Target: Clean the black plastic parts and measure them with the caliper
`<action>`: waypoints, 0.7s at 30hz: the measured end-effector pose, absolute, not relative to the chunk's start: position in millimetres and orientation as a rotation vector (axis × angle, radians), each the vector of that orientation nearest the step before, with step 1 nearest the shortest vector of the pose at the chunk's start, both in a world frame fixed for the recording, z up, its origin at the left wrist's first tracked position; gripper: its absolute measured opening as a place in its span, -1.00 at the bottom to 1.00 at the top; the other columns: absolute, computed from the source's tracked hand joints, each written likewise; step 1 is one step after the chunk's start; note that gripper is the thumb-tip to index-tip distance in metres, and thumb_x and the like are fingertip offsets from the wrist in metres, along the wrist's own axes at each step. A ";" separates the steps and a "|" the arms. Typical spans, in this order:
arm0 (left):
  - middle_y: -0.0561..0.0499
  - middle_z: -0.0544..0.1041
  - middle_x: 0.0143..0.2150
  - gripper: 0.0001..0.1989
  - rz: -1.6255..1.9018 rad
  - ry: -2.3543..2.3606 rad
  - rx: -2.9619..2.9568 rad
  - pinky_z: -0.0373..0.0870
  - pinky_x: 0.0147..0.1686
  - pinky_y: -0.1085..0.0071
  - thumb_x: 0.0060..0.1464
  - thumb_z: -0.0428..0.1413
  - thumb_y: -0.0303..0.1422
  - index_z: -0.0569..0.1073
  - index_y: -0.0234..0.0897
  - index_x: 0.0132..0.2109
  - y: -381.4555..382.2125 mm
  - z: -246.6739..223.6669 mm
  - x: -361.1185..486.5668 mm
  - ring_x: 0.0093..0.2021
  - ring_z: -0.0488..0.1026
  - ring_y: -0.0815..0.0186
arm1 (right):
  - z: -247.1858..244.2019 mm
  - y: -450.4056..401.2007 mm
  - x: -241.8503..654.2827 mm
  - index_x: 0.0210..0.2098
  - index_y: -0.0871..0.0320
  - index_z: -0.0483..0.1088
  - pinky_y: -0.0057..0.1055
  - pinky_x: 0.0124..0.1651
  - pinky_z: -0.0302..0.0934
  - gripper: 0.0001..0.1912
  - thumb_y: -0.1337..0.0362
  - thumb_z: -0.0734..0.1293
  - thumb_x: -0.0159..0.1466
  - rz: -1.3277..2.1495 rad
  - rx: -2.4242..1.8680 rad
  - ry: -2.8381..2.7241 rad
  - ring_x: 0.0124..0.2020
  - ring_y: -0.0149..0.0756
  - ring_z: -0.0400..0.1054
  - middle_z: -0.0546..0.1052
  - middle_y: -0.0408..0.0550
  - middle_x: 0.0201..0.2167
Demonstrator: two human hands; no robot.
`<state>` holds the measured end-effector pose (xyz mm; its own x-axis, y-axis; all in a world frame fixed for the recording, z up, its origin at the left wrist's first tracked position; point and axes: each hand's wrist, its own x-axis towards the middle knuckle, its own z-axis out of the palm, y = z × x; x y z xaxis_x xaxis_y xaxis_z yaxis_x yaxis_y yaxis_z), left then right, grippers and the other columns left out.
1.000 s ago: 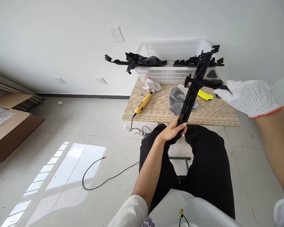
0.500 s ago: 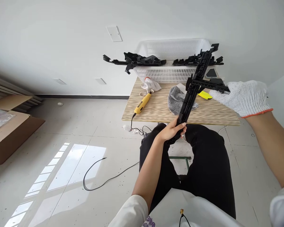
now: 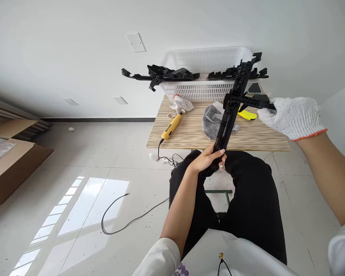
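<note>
My bare left hand [image 3: 209, 158] grips the lower end of a long black plastic part [image 3: 227, 124]. The part slants up and away over the table, its far end in front of the basket. In a white knitted glove, my right hand [image 3: 292, 117] is closed on the end of a black caliper [image 3: 254, 102] with fine scale marks. The caliper lies across the upper half of the part, its jaws at the part; whether they touch it I cannot tell. Beneath the part is a grey cloth [image 3: 211, 122], and a yellow-handled tool [image 3: 247, 114] lies near the caliper.
A white basket [image 3: 201, 92] at the wall bears several black plastic parts [image 3: 172, 73]. On the wood-grain table [image 3: 158, 134] lie a yellow corded rotary tool [image 3: 171, 126], a white glove [image 3: 181, 103] and a phone [image 3: 254, 88]. A cable [image 3: 132, 221] trails on the floor; a cardboard box [image 3: 14, 165] stands left.
The view has shifted slightly. My right hand and the caliper have moved a little to the left, and both hands keep their holds.
</note>
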<state>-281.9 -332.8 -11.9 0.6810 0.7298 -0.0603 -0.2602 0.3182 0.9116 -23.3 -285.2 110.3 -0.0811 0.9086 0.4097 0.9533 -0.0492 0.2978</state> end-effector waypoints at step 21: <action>0.12 0.39 -0.38 -0.59 0.699 0.521 1.017 0.49 -0.44 0.37 0.16 0.23 -0.05 0.22 -0.21 -0.17 -334.1 -14.3 -282.7 -0.47 0.35 0.42 | 117.5 -283.4 -32.9 -0.32 0.16 0.60 -0.29 -0.41 -0.04 -0.18 -0.42 0.08 0.16 -0.556 -2.215 -2.042 -0.49 -0.01 0.36 0.40 0.08 -0.65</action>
<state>-282.7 -334.1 -14.3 0.6733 0.7357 -0.0736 -0.2803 0.3461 0.8953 -32.9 -283.4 117.5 0.0465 0.9483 0.3141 0.9766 -0.1093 0.1853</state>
